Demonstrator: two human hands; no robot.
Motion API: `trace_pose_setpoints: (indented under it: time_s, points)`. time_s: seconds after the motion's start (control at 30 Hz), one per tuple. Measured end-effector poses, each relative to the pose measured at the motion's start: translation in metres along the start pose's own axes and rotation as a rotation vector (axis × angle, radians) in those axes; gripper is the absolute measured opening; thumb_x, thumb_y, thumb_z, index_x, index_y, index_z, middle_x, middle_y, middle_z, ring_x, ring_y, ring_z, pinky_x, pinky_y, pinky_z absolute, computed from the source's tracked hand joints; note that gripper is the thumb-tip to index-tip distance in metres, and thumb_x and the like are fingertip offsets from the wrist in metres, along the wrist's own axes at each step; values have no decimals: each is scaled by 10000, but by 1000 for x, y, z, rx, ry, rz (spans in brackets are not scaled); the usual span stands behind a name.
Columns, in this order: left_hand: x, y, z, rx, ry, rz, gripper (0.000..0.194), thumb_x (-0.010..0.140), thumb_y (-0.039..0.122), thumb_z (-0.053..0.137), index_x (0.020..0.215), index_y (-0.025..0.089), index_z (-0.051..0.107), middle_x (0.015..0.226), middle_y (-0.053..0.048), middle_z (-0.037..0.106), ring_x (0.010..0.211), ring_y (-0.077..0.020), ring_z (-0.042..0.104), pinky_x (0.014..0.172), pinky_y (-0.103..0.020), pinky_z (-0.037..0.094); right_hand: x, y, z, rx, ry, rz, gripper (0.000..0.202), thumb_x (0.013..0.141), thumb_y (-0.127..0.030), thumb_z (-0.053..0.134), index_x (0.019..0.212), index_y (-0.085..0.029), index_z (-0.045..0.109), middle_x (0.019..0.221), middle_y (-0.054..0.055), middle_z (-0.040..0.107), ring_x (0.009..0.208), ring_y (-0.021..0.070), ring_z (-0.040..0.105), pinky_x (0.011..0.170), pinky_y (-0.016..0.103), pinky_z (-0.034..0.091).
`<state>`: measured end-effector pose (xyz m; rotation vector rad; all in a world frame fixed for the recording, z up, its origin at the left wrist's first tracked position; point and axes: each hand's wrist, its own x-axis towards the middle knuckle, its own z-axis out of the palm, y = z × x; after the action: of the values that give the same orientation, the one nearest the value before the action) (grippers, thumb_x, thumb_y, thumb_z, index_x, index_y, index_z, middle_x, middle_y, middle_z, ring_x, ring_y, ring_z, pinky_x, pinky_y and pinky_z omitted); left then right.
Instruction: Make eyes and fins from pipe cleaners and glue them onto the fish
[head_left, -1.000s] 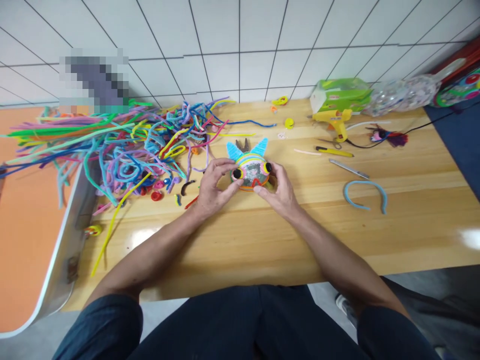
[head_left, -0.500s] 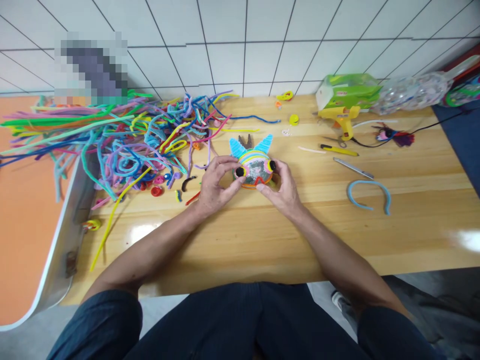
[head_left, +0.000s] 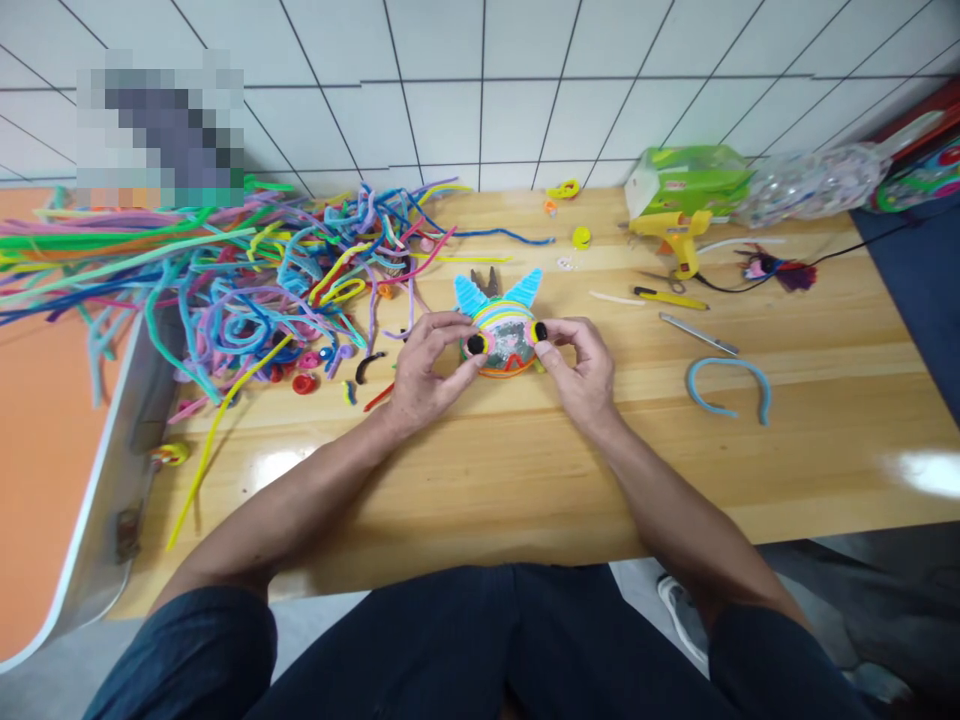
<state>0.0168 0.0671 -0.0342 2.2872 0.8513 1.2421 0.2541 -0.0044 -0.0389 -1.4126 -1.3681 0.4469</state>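
Observation:
A round craft animal head made with pipe cleaners sits upright on the wooden table. It has blue ears, striped bands on top, a red zigzag mouth and bulging eyes with black centres and yellow rims. My left hand grips its left side, thumb and fingers closed around the eye there. On the other side, my right hand pinches the second eye between thumb and index finger. Behind the ears, two dark brown prongs stick up.
A tangled heap of coloured pipe cleaners covers the left. To the right lie a yellow glue gun, a yellow cutter knife, a silver pen-like tool and a bent blue pipe cleaner. A green packet stands at the wall.
My right hand has shifted from the lower edge and mouth up to the right eye, its thumb now against that eye. My left hand keeps its hold; the view has shifted slightly.

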Motion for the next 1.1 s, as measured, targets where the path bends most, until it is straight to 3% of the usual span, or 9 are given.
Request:
trace_pose_setpoints:
  time_s: [0.47,0.73,1.1]
  points:
    - [0,-1,1,-23,-1,6,252,1017,375,762,1236,269,697,1235,-75,756,1161,-246,723,988,-459,611,2,-9,1,13,16,-55,108,974,-339,744,1061,-287,782,1015,31,818,940,235,737,829,430,590]
    - [1,0,3,-58,63,80,280,995,303,806,1255,264,709,1221,-71,767,1141,-228,741,973,-413,620,2,-4,2,37,18,-104,112,987,-315,747,1088,-285,784,1029,30,809,940,222,737,814,406,584]
    - [1,-1,6,-63,103,82,284,1001,350,815,1270,288,747,1207,-56,786,1122,-206,759,970,-405,635,-3,7,9,131,-4,-16,199,953,-378,781,1129,-292,745,1211,65,776,1139,250,735,899,417,611]
